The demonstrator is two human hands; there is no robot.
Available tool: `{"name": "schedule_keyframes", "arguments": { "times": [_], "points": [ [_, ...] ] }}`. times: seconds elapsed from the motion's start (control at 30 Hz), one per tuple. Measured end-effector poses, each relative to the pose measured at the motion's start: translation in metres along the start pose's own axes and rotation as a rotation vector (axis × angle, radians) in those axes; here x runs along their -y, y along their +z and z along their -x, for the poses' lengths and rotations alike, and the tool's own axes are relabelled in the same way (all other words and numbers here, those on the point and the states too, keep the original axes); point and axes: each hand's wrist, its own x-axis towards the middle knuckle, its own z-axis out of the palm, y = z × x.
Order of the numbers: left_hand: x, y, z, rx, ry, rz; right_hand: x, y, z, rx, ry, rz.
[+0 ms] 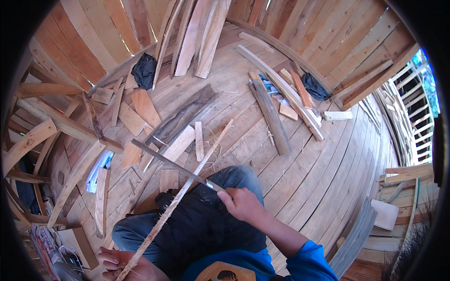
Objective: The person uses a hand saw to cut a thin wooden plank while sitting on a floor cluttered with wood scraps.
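Note:
My right hand is closed round the handle of a long knife, whose dark, narrow blade points up and to the left. Lying across my lap is a thin, rough-edged wooden strip, slanting from the lower left towards the middle of the floor. Near its lower end, my left hand grips it with the fingers curled. The blade crosses the strip close to the knife's handle; whether it is cutting in, I cannot tell. Dark cloth covers part of my lap under the strip.
Wood offcuts and a grooved dark board lie on the plank floor ahead. Long planks lean on the far wall. Curved wooden frames stand left. Black plastic bags sit by the wall; a grey board lies right.

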Motion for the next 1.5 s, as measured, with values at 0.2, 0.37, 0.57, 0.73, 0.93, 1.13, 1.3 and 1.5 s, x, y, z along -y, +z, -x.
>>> {"name": "schedule_keyframes", "arguments": {
  "times": [0.2, 0.37, 0.57, 0.73, 0.93, 1.13, 1.3, 1.5],
  "points": [
    [0.002, 0.003, 0.005, 0.048, 0.018, 0.176, 0.002, -0.023, -0.011, 0.012, 0.093, 0.066],
    [-0.002, 0.011, 0.006, -0.008, -0.004, 0.121, 0.003, -0.019, -0.009, 0.052, 0.108, 0.045],
    [-0.003, -0.013, 0.006, 0.156, -0.009, 0.119, -0.032, -0.020, -0.026, -0.062, 0.208, 0.153],
    [-0.007, 0.018, 0.016, 0.000, 0.000, 0.166, -0.035, -0.012, -0.019, -0.084, 0.204, 0.089],
    [0.002, -0.005, 0.002, 0.104, -0.029, 0.184, -0.001, -0.004, 0.010, 0.051, 0.179, -0.155],
    [0.005, -0.015, -0.004, 0.087, -0.021, 0.152, 0.031, -0.004, 0.018, 0.133, -0.014, -0.189],
    [-0.003, 0.012, 0.003, 0.063, -0.016, 0.092, 0.000, -0.001, 0.012, 0.052, 0.070, -0.112],
    [-0.009, 0.012, 0.009, 0.077, -0.039, 0.039, -0.030, 0.003, 0.006, 0.006, 0.212, -0.069]
  ]
}}
